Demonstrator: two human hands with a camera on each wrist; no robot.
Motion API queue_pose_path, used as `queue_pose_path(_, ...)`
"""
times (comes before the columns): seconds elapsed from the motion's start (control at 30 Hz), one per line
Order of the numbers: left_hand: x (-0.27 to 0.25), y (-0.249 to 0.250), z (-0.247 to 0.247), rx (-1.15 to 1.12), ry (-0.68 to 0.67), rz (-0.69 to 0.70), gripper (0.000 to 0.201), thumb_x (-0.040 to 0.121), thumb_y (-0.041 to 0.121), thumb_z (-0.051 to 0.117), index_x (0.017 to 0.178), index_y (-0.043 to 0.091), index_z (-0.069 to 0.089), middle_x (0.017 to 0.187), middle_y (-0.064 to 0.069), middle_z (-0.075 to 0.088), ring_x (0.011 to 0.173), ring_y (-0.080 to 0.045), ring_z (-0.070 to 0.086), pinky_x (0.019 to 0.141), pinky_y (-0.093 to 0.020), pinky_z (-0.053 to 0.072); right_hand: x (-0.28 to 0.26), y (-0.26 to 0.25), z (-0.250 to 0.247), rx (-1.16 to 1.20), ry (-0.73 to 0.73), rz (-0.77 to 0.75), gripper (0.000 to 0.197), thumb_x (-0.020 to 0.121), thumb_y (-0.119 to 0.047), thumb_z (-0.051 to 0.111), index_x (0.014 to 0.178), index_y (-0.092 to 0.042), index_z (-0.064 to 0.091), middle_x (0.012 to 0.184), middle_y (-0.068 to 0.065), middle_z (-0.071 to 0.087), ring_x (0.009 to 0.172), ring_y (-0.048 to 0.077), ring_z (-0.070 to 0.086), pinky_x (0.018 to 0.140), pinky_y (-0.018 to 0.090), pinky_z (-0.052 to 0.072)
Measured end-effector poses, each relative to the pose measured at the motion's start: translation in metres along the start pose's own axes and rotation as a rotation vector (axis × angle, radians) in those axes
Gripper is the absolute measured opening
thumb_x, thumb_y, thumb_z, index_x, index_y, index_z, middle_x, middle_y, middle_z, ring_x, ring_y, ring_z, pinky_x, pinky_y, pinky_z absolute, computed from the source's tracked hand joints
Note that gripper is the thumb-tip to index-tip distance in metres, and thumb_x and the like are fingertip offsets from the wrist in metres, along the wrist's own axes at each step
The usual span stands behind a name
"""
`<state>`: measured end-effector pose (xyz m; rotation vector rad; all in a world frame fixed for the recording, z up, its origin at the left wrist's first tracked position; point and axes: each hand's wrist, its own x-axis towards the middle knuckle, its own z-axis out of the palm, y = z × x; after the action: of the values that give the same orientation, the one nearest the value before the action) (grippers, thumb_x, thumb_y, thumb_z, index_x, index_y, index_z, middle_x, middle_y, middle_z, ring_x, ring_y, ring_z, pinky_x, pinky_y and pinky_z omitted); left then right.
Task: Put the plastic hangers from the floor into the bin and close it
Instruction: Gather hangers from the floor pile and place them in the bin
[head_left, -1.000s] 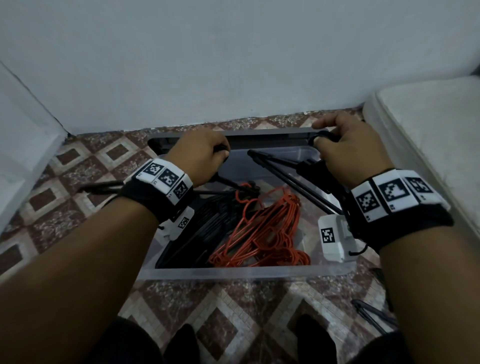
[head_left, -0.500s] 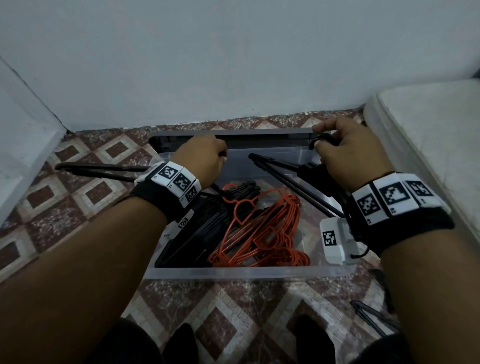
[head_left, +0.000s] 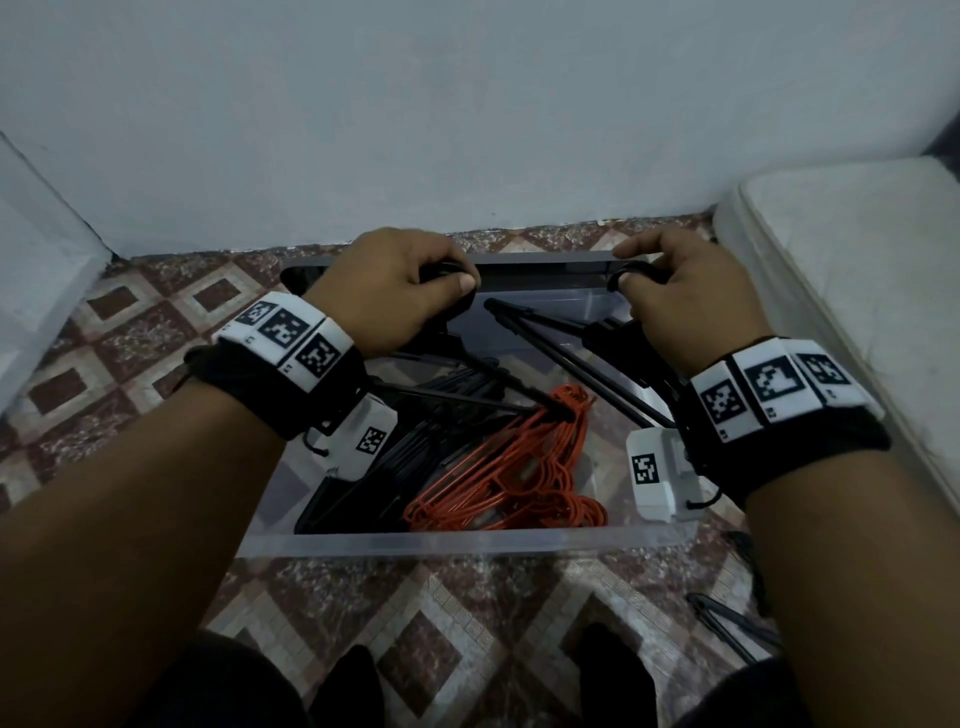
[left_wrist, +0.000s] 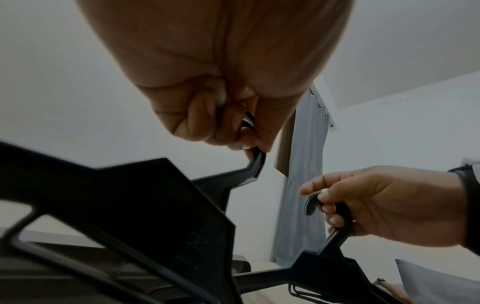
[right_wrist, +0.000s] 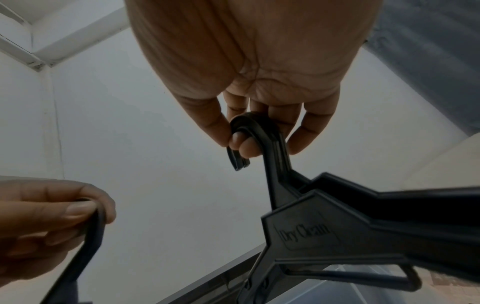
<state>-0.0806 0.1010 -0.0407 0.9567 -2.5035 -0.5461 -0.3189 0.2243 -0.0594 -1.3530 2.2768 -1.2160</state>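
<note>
A clear plastic bin (head_left: 467, 543) stands on the tiled floor by the wall. It holds a heap of orange hangers (head_left: 509, 483) and black hangers (head_left: 395, 467). My left hand (head_left: 405, 291) is above the bin's far left and grips the hook of a black hanger (head_left: 493, 384) that slants down into the bin. My right hand (head_left: 670, 296), above the far right, pinches the hooks of two stacked black hangers (head_left: 561, 338). The right wrist view shows fingers (right_wrist: 241, 144) curled through those hooks (right_wrist: 249, 127). In the left wrist view my fist (left_wrist: 221, 115) closes round its hook.
One more black hanger (head_left: 727, 629) lies on the floor at the lower right, by my right forearm. A white mattress (head_left: 857, 312) borders the bin on the right. A dark grey strip (head_left: 540, 270) runs along the bin's far edge, against the wall.
The left hand's hanger stuck out leftward over the floor; it has swung in over the bin, and the hand moved slightly toward the far edge. The right hand has hardly moved.
</note>
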Motion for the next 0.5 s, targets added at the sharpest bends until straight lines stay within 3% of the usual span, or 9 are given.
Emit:
queue_pose_path(0.1,-0.001,0.0,0.002,0.0,-0.012,-0.002,0.011,0.092,0.034,0.06,0.095,0.033,0.071,0.085,0.021,0.065,0.08,0.009,0.058,0.065,-0.009,0.038,0.001,0.001,-0.003,0.0,0.016,0.003,0.019,0.084,-0.021,0.061,0.099,-0.032,0.066,0.075,-0.01,0.065,0.061,0.014,0.065,0.067,0.035,0.057)
queue_pose_path(0.2,-0.003,-0.004,0.008,0.009,-0.047,-0.008,0.01,0.093,0.032,0.06,0.094,0.034,0.069,0.084,0.024,0.063,0.079,0.012,0.057,0.064,-0.002,0.035,0.001,0.001,-0.003,-0.008,0.018,-0.002,0.02,0.083,-0.021,0.06,0.098,-0.033,0.065,0.075,-0.012,0.064,0.06,0.011,0.064,0.067,0.034,0.057)
queue_pose_path(0.33,-0.004,-0.008,0.018,-0.012,-0.057,-0.002,0.011,0.093,0.031,0.06,0.097,0.031,0.071,0.088,0.02,0.066,0.08,0.007,0.061,0.064,-0.001,0.037,0.001,0.002,-0.002,-0.008,0.014,-0.006,0.019,0.084,-0.02,0.06,0.099,-0.031,0.066,0.077,-0.011,0.064,0.062,0.014,0.064,0.069,0.034,0.056)
queue_pose_path(0.43,-0.005,-0.009,0.03,0.0,-0.081,0.037,0.012,0.094,0.031,0.059,0.1,0.033,0.069,0.094,0.019,0.065,0.083,0.002,0.059,0.069,-0.005,0.038,0.001,0.002,-0.001,-0.001,0.01,-0.009,0.019,0.085,-0.02,0.06,0.099,-0.031,0.065,0.077,-0.011,0.063,0.061,0.011,0.064,0.064,0.028,0.054)
queue_pose_path(0.5,-0.005,-0.007,0.041,0.029,-0.111,0.12,0.014,0.094,0.03,0.06,0.104,0.03,0.07,0.096,0.014,0.065,0.086,-0.003,0.059,0.073,-0.014,0.043,0.001,0.003,-0.001,0.004,0.011,-0.01,0.018,0.086,-0.019,0.06,0.098,-0.031,0.065,0.077,-0.012,0.063,0.06,0.007,0.063,0.06,0.024,0.052)
